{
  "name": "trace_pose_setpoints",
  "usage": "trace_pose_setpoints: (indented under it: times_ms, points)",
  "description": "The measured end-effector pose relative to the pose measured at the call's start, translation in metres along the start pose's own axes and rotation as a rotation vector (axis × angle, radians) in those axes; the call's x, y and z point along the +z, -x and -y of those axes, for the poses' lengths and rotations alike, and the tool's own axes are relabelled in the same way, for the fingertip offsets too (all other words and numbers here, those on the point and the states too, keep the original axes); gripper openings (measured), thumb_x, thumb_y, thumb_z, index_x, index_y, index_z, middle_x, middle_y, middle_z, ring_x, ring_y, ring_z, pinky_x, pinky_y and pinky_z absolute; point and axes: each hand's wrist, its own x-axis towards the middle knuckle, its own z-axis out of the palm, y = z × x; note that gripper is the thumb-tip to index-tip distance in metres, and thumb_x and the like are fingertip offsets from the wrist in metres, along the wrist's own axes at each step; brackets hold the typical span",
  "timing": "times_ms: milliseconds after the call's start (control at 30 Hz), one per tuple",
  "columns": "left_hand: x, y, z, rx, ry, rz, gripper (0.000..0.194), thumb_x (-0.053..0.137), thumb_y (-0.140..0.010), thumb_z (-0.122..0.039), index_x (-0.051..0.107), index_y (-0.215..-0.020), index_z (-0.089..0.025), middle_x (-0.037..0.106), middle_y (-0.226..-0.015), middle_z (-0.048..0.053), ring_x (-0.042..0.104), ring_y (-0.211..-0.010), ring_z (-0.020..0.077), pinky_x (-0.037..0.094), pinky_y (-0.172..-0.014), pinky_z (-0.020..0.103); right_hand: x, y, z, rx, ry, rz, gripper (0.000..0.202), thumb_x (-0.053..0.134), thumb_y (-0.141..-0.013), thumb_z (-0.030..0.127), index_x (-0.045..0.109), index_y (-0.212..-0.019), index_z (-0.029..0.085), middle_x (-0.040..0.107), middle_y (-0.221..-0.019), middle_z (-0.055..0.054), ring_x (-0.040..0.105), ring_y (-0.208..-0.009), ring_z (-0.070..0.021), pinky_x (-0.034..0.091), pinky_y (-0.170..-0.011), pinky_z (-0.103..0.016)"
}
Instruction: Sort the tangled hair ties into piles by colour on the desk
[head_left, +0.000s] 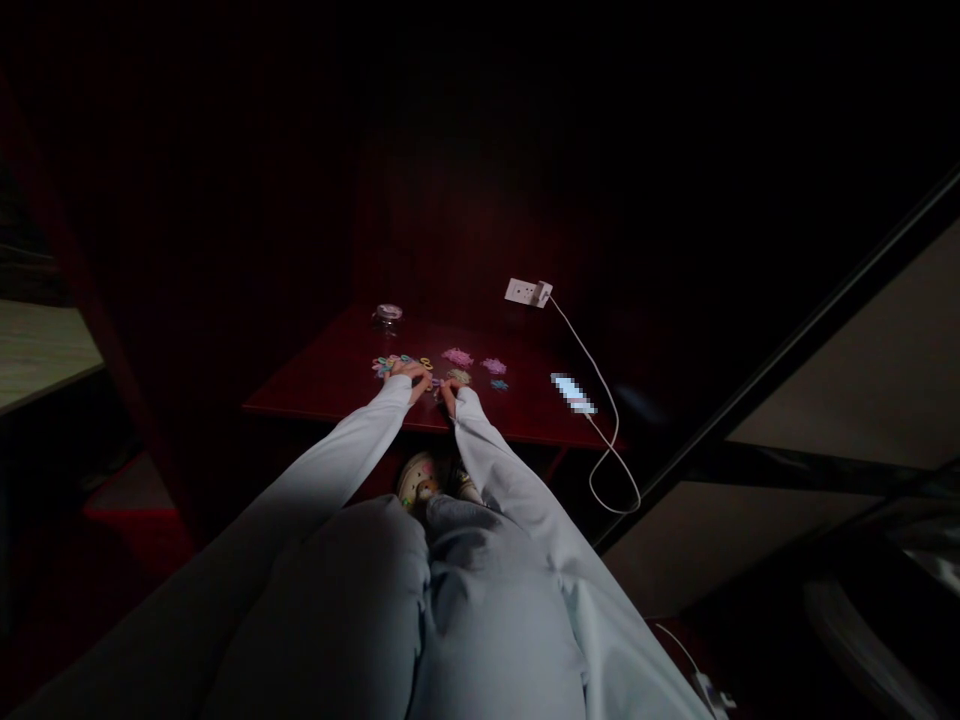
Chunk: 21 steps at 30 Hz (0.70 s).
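Note:
Small coloured hair ties point(381, 364) lie in a mixed heap on the dark red shelf point(300, 385). My left hand point(411, 374) rests at the right side of this heap, its fingers bent and closed. Just to its right, my right hand point(449, 393) is close to the shelf's front edge with fingers pinched together. A few lilac ties point(436, 384) lie between the two hands. What either hand holds is too small to make out. Beyond my right hand are a pale yellow pile point(458, 377), a pink pile point(457, 356), a lilac pile point(493, 367) and a blue pile point(499, 384).
A clear lidded jar point(388, 314) stands at the shelf's back left. On the right lies a phone point(573, 393), its white cable point(616, 410) looping past the shelf edge up to a charger point(541, 293) in the wall socket point(519, 290). My knees are below the front edge.

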Motion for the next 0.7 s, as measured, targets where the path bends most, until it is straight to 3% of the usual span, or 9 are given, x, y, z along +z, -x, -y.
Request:
trace_pose_setpoints:
  times_ms: [133,367,533,700]
  points:
    - [-0.001,0.000,0.000,0.024,-0.034,0.063,0.016,0.066,-0.094,-0.022,0.077,-0.082,-0.024,0.082,-0.119,0.004,0.062,-0.123,0.0321,0.043,-0.105,0.046,0.000,0.001,0.001,0.015,0.055,-0.022,0.040,0.055,-0.100,0.059,0.061,-0.078,0.026,0.063,-0.069,0.003,0.059,-0.072,-0.0168,0.052,-0.076,-0.027]
    - [-0.006,0.001,0.001,0.092,-0.052,0.134,0.020,0.066,-0.097,-0.028,0.078,-0.081,-0.025,0.082,-0.116,0.003,0.061,-0.120,0.0308,0.044,-0.102,0.044,-0.003,0.005,0.007,0.046,0.172,0.010,0.034,0.054,-0.104,0.056,0.066,-0.093,0.027,0.071,-0.083,0.001,0.065,-0.079,-0.0171,0.050,-0.077,-0.026]
    - [-0.003,0.000,0.004,0.121,-0.029,0.124,0.024,0.063,-0.097,-0.027,0.076,-0.076,-0.026,0.082,-0.113,0.003,0.062,-0.118,0.0295,0.043,-0.107,0.044,-0.005,0.005,0.007,-0.007,0.187,0.043,0.034,0.050,-0.106,0.052,0.068,-0.091,0.027,0.067,-0.077,0.001,0.064,-0.078,-0.0185,0.050,-0.078,-0.027]
    - [0.002,-0.004,0.011,0.108,-0.031,0.094,0.020,0.064,-0.096,-0.024,0.078,-0.080,-0.025,0.082,-0.115,0.004,0.064,-0.121,0.0298,0.044,-0.110,0.043,-0.003,0.002,0.001,-0.011,0.119,-0.005,0.036,0.051,-0.104,0.054,0.067,-0.086,0.026,0.065,-0.075,0.002,0.062,-0.075,-0.0181,0.051,-0.078,-0.027]
